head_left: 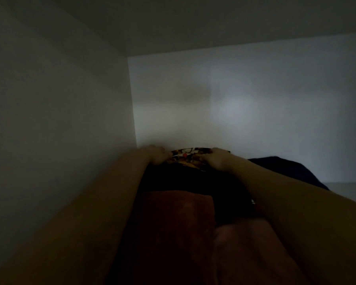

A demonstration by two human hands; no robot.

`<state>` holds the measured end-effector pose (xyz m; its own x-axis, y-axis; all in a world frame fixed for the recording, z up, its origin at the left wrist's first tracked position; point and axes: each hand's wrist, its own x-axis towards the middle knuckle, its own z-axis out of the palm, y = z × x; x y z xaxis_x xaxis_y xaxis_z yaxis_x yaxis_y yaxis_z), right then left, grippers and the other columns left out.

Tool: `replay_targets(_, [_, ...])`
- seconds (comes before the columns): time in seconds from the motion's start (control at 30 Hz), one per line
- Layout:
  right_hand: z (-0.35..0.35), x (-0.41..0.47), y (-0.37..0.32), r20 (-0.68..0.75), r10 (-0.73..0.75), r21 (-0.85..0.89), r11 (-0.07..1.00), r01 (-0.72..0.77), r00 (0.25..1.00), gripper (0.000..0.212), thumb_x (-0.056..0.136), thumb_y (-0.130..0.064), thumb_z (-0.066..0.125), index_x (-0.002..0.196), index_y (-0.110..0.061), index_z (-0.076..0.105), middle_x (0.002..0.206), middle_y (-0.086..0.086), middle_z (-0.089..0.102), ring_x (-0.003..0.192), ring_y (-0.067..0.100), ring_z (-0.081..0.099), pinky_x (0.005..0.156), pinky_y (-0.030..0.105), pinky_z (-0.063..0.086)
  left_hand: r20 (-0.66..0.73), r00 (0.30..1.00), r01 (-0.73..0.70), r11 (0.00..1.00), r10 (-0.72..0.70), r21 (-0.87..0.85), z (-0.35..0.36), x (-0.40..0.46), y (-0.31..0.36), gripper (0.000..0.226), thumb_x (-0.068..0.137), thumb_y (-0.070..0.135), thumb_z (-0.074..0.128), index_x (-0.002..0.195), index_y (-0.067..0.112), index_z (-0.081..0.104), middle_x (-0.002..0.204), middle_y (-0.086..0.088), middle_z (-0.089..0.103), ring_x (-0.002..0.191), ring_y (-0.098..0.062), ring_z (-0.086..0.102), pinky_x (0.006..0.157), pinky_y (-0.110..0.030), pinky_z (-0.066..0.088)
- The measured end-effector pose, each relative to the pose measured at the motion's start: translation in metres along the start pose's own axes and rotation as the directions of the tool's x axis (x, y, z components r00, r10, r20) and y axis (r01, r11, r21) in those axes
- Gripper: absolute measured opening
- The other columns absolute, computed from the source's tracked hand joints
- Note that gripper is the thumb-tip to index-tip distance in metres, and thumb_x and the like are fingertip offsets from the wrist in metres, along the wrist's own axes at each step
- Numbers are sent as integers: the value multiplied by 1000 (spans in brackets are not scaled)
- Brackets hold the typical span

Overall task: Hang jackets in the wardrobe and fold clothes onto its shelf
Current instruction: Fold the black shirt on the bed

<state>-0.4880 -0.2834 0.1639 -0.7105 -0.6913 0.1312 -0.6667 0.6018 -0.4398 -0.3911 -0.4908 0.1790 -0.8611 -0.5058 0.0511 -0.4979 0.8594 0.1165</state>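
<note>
Reddish folded clothes lie nearest; both hands, left hand and right hand, grip the patterned garment at the shelf's back-left corner (shelving step); next, release and withdraw.

1. Both hands reach into the wardrobe compartment toward 12 o'clock.
2. The patterned garment lies between left hand and right hand.
3. A folded pile sits at 6 o'clock, under the forearms.
4. Another dark garment lies at 3 o'clock.
</note>
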Motion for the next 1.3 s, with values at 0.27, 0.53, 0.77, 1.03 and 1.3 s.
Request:
replay_targets(0.27, [-83, -121, 79, -264, 119, -51, 989, -137, 957, 63, 98, -35, 48, 149, -5, 26, 153, 16, 31, 135, 33, 37, 106, 35, 33, -345, 916, -210, 977, 206, 26, -30, -93, 115, 72, 99, 59, 29, 156, 18, 12, 162, -10, 16, 145, -31, 21, 119, -52, 11])
replay_targets(0.53, [-135, -270, 142, -432, 226, -137, 940, -311, 873, 66, 97, -33, 49, 152, -10, 22, 157, 14, 25, 140, 33, 31, 111, 39, 30, -337, 825, -461, 885, 453, 61, 2, -168, 257, 71, 100, 55, 29, 156, 15, 8, 162, -9, 13, 146, -28, 18, 121, -48, 7])
replay_targets(0.77, [-165, -432, 163, -534, 431, -179, 784, -595, 727, 62, 95, -35, 53, 145, -5, 32, 147, 19, 37, 132, 35, 40, 107, 38, 37, -333, 618, -736, 673, 712, 74, 24, -250, 370, 68, 100, 50, 33, 155, 16, 13, 161, -8, 19, 146, -26, 21, 121, -48, 6])
replay_targets(1.03, [-172, -647, 127, -683, 466, -176, 642, -746, 562, 66, 94, -34, 48, 151, -14, 22, 156, 8, 26, 140, 32, 31, 112, 41, 28, -377, 345, -912, 402, 859, 82, 36, -429, 461, 68, 98, 49, 40, 153, 13, 21, 159, -9, 24, 144, -28, 25, 119, -45, 17])
replay_targets(1.3, [-150, -928, 89, -757, 523, -160, 435, -886, 393, 65, 95, -33, 48, 151, -12, 23, 157, 7, 26, 143, 26, 27, 116, 37, 22, -459, 85, -984, 146, 884, 98, 69, -674, 523, 67, 100, 47, 36, 154, 13, 15, 162, -6, 15, 148, -24, 13, 121, -45, 7])
